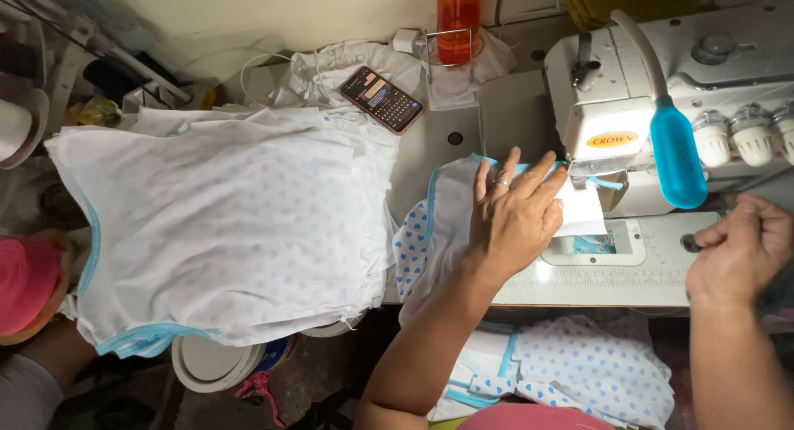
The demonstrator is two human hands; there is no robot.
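Fingers (529, 178) of the left hand (513, 223) lie spread flat, pressing the white dotted garment (442, 219) at frame centre toward the sewing machine (628, 116). Right hand (740, 248), lower right, looks loosely clenched, empty. Fingertips so near the presser foot risk being caught.

The left hand (514, 217) lies flat, palm down, just to the left of the sewing machine (662, 107). Its fingers (536, 175) are long and straight, spread a little, and they point up toward the front of the machine. One finger has a ring on it. The left arm is bare and comes up from the bottom, bent at the elbow.

The right hand (738, 250) is in front of the machine, near its right side. It is curled, with the fingers bent in. The right arm is bare too and goes straight down from the hand.
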